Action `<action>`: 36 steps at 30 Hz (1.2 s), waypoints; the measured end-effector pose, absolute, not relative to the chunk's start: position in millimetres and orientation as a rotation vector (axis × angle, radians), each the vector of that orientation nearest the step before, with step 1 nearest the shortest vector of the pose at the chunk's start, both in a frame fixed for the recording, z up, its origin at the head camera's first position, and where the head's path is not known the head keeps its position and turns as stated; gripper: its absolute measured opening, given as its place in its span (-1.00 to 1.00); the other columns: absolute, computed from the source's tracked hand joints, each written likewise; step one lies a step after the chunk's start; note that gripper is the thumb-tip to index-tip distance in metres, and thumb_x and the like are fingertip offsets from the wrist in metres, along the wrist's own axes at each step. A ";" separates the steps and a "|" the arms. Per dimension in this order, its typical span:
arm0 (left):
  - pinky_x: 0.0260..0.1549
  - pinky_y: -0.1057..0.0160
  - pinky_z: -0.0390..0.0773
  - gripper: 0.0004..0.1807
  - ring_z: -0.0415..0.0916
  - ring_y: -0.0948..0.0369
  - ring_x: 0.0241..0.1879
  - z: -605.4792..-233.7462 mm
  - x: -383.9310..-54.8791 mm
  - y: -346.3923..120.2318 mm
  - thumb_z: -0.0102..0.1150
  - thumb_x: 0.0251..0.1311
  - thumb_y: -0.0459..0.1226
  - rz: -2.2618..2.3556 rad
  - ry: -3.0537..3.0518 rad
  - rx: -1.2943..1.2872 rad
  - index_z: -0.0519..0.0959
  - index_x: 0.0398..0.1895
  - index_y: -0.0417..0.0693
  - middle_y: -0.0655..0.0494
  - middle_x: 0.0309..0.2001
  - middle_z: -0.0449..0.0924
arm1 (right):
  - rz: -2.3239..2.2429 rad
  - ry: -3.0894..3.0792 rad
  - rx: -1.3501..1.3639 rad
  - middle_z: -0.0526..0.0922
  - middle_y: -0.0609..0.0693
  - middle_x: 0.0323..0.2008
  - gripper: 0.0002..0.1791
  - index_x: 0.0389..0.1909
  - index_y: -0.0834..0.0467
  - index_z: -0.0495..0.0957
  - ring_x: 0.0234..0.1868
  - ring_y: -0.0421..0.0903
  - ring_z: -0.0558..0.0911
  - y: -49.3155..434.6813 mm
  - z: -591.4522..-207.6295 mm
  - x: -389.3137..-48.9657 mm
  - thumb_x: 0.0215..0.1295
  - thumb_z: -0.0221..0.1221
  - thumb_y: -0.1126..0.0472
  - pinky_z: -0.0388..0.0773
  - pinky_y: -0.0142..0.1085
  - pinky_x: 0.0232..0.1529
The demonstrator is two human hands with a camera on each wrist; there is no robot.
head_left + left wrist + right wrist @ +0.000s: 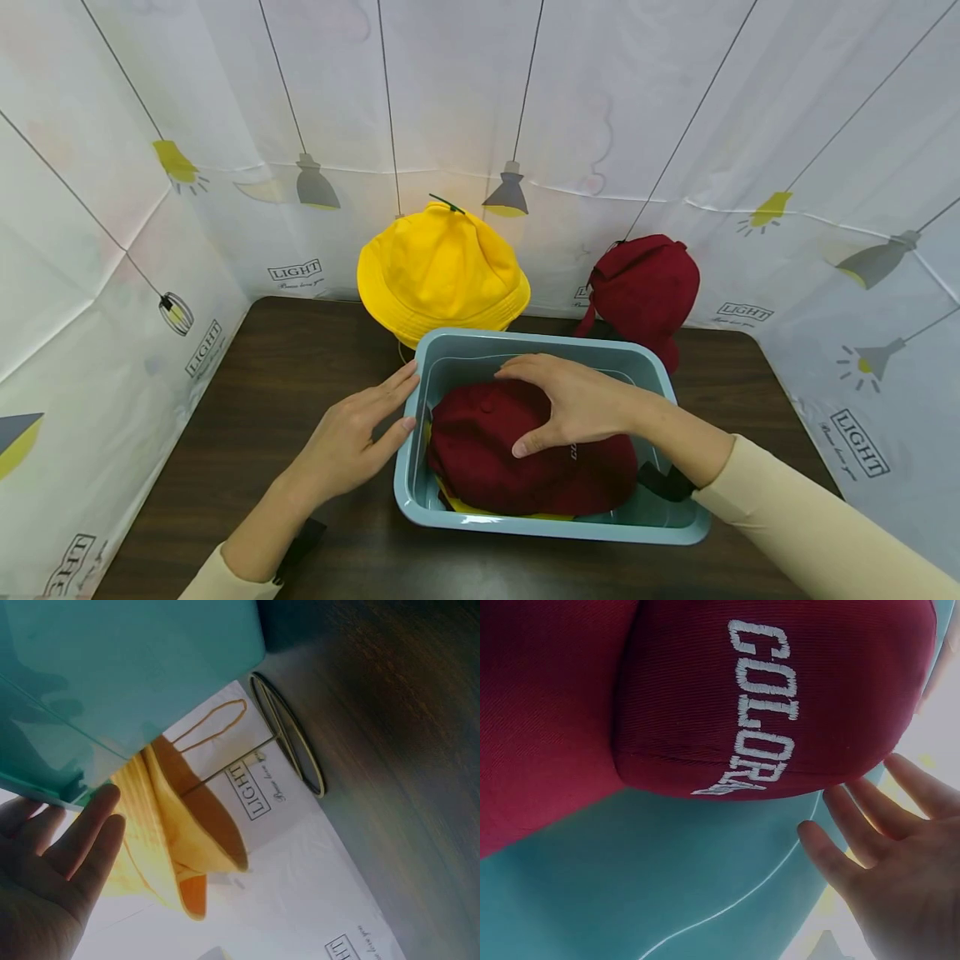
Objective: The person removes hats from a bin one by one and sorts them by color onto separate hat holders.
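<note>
Head view, blue bin (pixel 555 527) holding maroon cap (pixel 487 450) over something yellow (pixel 468 507), left fingers (pixel 386 398) apart, right fingers (pixel 536 372) apart

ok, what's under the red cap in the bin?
Something yellow shows along its near edge. What it is, and most else beneath, is covered by the cap.

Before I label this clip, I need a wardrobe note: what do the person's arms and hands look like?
The left sleeve and right sleeve are plain cream. An unidentifiable black object shows by each wrist. The left hand and right hand wear no visible gloves or rings.
</note>
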State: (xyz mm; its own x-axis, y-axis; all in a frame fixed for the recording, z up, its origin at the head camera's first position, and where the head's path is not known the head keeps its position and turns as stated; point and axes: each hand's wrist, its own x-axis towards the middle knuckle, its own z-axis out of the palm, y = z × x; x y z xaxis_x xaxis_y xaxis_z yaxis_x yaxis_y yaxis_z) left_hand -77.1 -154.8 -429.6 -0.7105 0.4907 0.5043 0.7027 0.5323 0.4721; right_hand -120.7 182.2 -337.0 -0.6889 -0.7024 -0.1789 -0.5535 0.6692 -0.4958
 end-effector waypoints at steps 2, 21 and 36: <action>0.24 -0.13 0.56 -0.39 0.49 0.04 0.38 -429.7 -76.9 -154.9 0.21 0.43 -0.22 -0.966 -2.461 -0.993 0.43 0.50 -0.17 0.08 0.55 0.33 | -0.589 2.519 -1.005 0.46 -0.01 0.44 0.02 0.47 0.07 0.43 0.41 0.02 0.41 182.8 -338.6 -121.8 0.04 0.47 -0.36 0.42 0.10 0.41; 0.24 -0.12 0.56 -0.41 0.48 0.05 0.38 -430.5 -77.9 -154.8 0.22 0.43 -0.23 -0.973 -2.451 -1.002 0.45 0.48 -0.22 0.06 0.54 0.33 | -0.622 2.436 -1.022 0.57 -0.19 0.21 -0.12 0.37 0.01 0.50 0.19 -0.14 0.48 182.5 -351.3 -124.8 0.04 0.53 -0.23 0.55 -0.07 0.21; 0.24 -0.13 0.55 -0.40 0.48 0.05 0.39 -430.7 -78.1 -154.8 0.21 0.43 -0.22 -0.964 -2.461 -1.000 0.44 0.49 -0.21 0.07 0.54 0.33 | -0.690 2.448 -1.124 0.62 -0.22 0.13 -0.41 0.20 -0.09 0.60 0.08 -0.18 0.51 180.8 -354.1 -124.1 0.14 0.53 -0.04 0.56 -0.10 0.18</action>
